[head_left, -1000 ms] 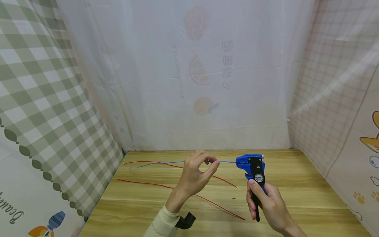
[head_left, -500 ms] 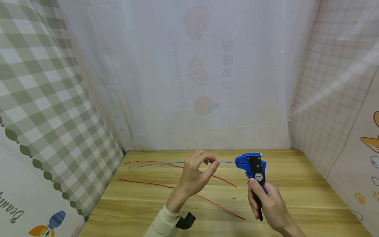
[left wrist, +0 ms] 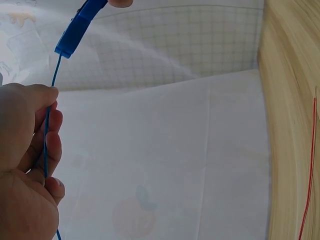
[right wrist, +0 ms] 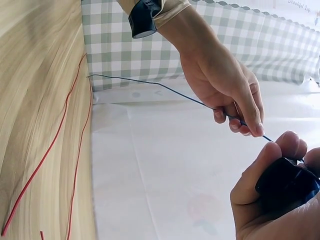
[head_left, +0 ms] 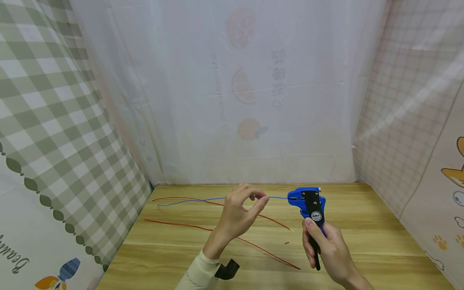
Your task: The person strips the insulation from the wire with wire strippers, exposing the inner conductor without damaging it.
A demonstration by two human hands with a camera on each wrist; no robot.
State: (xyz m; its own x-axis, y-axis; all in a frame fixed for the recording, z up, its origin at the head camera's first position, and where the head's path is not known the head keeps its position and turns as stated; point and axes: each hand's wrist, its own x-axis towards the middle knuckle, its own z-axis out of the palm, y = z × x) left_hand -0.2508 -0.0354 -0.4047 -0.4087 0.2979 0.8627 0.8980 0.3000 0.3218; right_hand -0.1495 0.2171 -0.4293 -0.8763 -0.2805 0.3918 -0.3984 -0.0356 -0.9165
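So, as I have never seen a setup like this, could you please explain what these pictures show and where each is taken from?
There is no machine here, just a person's two bare hands. The wide picture comes from a camera worn on the head, looking forward and down; the other two come from cameras on the left and right wrists. The left hand holds a thin blue wire, which runs to the head of a blue-and-black hand tool gripped by the right hand. On the yellowish wood-grain table lie two long, thin red wires and one short red piece.
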